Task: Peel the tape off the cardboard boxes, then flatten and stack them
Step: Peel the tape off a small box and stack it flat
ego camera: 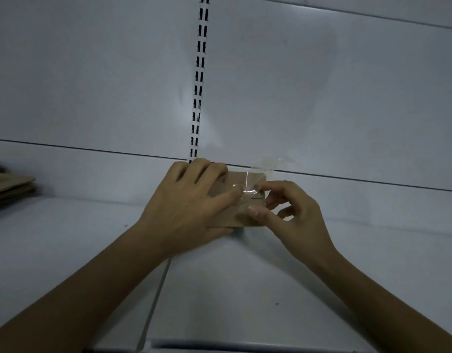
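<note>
Pinching a strip of clear tape (247, 186), the right hand (293, 212) has thumb and forefinger closed on it at the right end of a small cardboard box (241, 200). Its other fingers are curled loosely below. Left hand (191, 202) lies over the box's left part, fingers wrapped across the far edge, thumb pressed along the near face, gripping the box firmly. Only the brown right portion of the box shows between the two hands; the rest is hidden under the left palm. Tape: partly lifted, a glossy band crosses the box top, and a crumpled loose end (273, 163) rises just beyond the right hand's fingers. Cannot tell whether the box rests on the shelf (347, 263) or is held slightly above it.

Both bare forearms enter from the near edge and converge on the box. Well to the left of the left hand, a stack of flattened cardboard (9, 187) lies on the same white shelf. Beyond the hands stands a white back panel (92, 85) with a slotted vertical upright (199, 80) directly behind the left hand.
</note>
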Tool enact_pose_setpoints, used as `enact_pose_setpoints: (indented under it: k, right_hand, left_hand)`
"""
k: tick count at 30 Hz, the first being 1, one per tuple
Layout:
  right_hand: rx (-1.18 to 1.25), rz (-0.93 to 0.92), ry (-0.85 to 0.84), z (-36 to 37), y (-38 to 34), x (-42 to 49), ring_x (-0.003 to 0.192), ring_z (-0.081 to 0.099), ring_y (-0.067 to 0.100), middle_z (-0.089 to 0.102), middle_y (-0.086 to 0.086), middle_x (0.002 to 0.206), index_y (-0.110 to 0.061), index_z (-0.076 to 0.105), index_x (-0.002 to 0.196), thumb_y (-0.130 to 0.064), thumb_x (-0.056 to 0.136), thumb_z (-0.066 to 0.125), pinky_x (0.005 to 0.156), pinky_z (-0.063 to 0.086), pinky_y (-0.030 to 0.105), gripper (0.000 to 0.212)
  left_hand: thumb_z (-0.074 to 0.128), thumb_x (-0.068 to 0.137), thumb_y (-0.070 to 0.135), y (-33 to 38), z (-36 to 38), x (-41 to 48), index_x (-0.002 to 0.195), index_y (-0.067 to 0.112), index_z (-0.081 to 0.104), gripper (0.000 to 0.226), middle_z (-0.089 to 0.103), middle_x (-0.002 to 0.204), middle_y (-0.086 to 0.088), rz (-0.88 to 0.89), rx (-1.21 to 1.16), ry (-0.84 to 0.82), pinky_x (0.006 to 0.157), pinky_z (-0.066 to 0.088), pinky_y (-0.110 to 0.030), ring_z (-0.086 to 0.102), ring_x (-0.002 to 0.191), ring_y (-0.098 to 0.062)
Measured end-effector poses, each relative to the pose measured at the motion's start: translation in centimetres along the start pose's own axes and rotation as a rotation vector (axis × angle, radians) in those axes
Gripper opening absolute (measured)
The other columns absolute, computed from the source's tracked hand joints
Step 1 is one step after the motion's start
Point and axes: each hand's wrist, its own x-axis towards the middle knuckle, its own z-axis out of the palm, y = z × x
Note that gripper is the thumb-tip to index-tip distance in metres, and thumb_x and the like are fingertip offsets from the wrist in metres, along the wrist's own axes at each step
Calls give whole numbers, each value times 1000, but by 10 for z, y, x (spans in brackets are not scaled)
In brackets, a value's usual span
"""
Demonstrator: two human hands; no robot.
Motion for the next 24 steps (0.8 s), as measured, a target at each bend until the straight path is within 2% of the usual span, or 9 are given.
enact_pose_setpoints:
  k: [3, 6, 8, 11, 13, 16, 19, 21, 24]
  right_hand:
    - [-35, -13, 51, -1, 1, 1, 86, 59, 8, 61, -10, 90, -28, 68, 90, -52, 69, 70, 64, 45, 13, 32]
    - [-1, 18, 35, 1, 2, 1, 90, 58, 7, 60, -9, 88, -26, 71, 78, -32, 77, 76, 68, 45, 11, 8]
    - [84, 99, 59, 2, 2, 4, 86, 63, 11, 64, -3, 83, -17, 67, 73, -15, 83, 72, 66, 51, 19, 11]
    - [363, 344, 291, -10, 3, 15, 74, 71, 17, 67, 7, 76, -7, 54, 70, 0, 89, 58, 54, 53, 27, 20]
    - [441, 443, 364, -18, 6, 19, 74, 72, 19, 68, 8, 77, -7, 52, 73, -1, 90, 57, 55, 54, 28, 19]
    - [483, 568, 421, -19, 14, 21, 69, 71, 19, 68, 9, 81, -8, 51, 77, -2, 93, 53, 51, 53, 27, 17]
    - [431, 691, 539, -33, 30, 25, 68, 68, 20, 65, 13, 91, -9, 50, 80, -3, 94, 51, 52, 53, 28, 16]
    - [300, 701, 495, -41, 42, 22, 72, 66, 19, 65, 14, 94, -5, 55, 86, -6, 94, 55, 58, 53, 29, 8]
    - [260, 672, 491, -42, 46, 18, 71, 65, 19, 65, 11, 91, -7, 57, 87, -9, 94, 57, 58, 51, 30, 7]
  left_hand:
    - [53, 82, 59, 10, 0, 0, 108, 22, 64, 47, 61, 113, -14, 25, -2, 14, 84, 35, -44, 52, 102, -31]
    - [50, 82, 58, 14, 8, -1, 114, 23, 60, 49, 60, 118, -14, 18, -66, -11, 94, 34, -49, 54, 105, -34]
    - [49, 81, 57, 10, 12, -2, 123, 23, 52, 54, 57, 122, -13, -18, -93, -41, 86, 36, -44, 55, 104, -34]
    - [46, 78, 62, -7, 16, -5, 136, 20, 39, 72, 55, 123, -8, -139, -143, -59, 82, 35, -40, 52, 105, -29]
    - [46, 76, 65, -16, 19, -8, 141, 15, 34, 83, 54, 123, -7, -167, -189, -62, 85, 33, -39, 48, 108, -26]
    - [50, 75, 62, -26, 24, -13, 142, 14, 34, 83, 53, 122, -10, -142, -237, -44, 89, 34, -40, 47, 109, -26]
    - [55, 72, 58, -42, 21, -22, 137, 12, 37, 83, 49, 120, -14, -253, -334, 45, 83, 40, -36, 46, 105, -25]
    - [55, 71, 57, -48, 19, -27, 136, 10, 36, 82, 46, 119, -15, -287, -376, 89, 80, 38, -32, 44, 105, -25]
    - [55, 72, 55, -47, 23, -29, 136, 12, 35, 79, 47, 121, -15, -295, -397, 107, 77, 42, -31, 45, 106, -24]
